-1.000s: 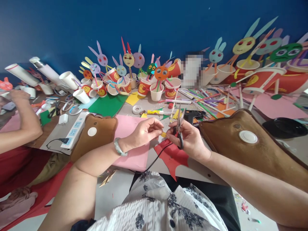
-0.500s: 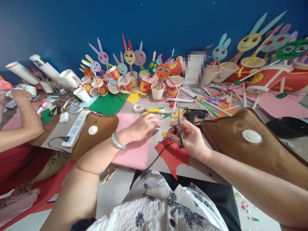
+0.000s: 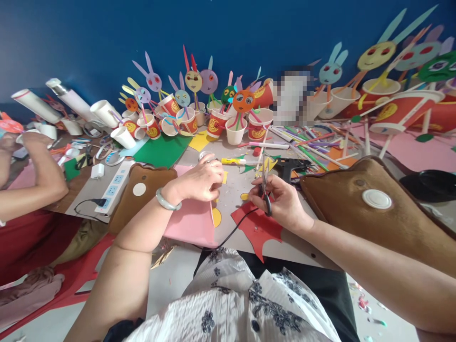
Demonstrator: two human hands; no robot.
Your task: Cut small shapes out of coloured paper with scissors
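My left hand (image 3: 202, 180) lies at the right edge of a pink sheet of paper (image 3: 188, 225), fingers curled closed on it, with a bangle on the wrist. Yellow paper circles (image 3: 216, 218) show beside that edge. In my right hand (image 3: 280, 198) is a pair of scissors (image 3: 267, 198), blades pointing up and away from me. A smaller yellow circle (image 3: 244, 196) lies just left of these fingers. Below them is a red paper offcut (image 3: 257, 233) with curved cut-outs, crossed by a black cable.
Brown plush hot-water bags (image 3: 356, 204) flank my work spot. Behind are a yellow glue stick or marker (image 3: 233, 161), a black glue gun (image 3: 290, 167), scattered pens and paper cups with rabbit faces (image 3: 244, 101). A power strip (image 3: 116, 187) and a co-worker's arm (image 3: 44, 166) are at left.
My left hand has drawn back left and its fingers have curled. The pink paper's edge has shifted left, uncovering yellow circles. My right hand keeps the scissors in nearly the same place.
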